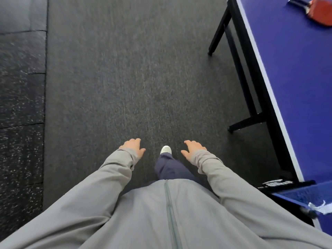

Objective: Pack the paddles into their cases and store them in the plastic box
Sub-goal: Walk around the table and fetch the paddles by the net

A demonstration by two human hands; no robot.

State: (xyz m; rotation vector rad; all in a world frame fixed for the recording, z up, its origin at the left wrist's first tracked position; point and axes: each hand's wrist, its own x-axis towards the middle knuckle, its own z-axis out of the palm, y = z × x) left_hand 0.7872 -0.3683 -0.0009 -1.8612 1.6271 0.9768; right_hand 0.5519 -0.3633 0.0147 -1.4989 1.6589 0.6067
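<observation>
A red paddle with a dark handle lies on the blue table-tennis table at the top right corner, partly cut off by the frame edge. My left hand and my right hand hang low over the dark carpet, both empty with fingers spread. They are far from the paddle. Grey sleeves cover both arms. No case or plastic box is in view.
Black table legs stand on the carpet to my right. The net post and net end jut out at the lower right. Speckled rubber mats lie along the left. My white shoe steps forward between the hands.
</observation>
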